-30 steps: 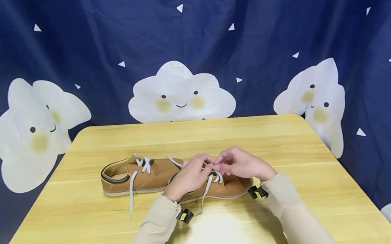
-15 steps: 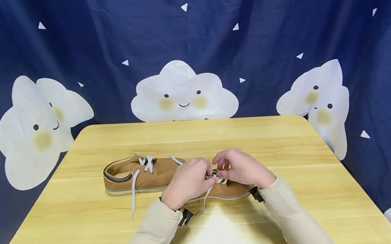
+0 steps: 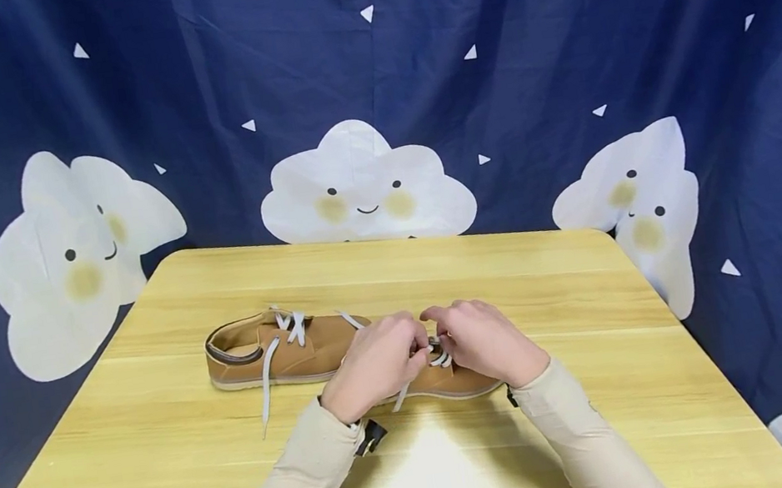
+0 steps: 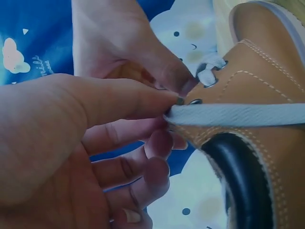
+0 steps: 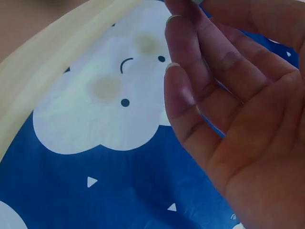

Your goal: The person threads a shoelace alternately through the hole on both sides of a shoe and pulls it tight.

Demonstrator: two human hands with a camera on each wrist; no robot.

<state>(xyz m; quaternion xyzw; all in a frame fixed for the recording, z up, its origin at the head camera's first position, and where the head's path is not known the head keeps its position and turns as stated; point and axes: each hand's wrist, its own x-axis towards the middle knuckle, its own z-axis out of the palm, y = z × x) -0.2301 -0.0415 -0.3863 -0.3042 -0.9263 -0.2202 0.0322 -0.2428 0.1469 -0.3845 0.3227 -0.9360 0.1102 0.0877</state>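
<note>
A tan lace-up shoe (image 3: 430, 383) lies between the hands, toe to the right. My left hand (image 3: 376, 361) pinches its pale grey shoelace (image 4: 238, 114) between thumb and forefinger, right at the top eyelets; the lace runs taut across the shoe's side in the left wrist view. My right hand (image 3: 491, 340) bends over the front of the same shoe. Its thumb and fingertips come together at the eyelets, around a small light bit of lace seen at the top edge of the right wrist view; the other fingers (image 5: 183, 93) are loosely bent. The hands hide much of the lacing.
A matching tan shoe (image 3: 319, 346) with crossed laces stands behind and to the left, one loose lace end (image 3: 268, 385) trailing onto the wooden table (image 3: 126, 452). A dark blue curtain (image 3: 198, 70) with cloud prints hangs behind the table.
The right hand has turned over and curled further down at the eyelets. The left hand has come slightly lower over the shoe, and the near lace end has drawn up shorter.
</note>
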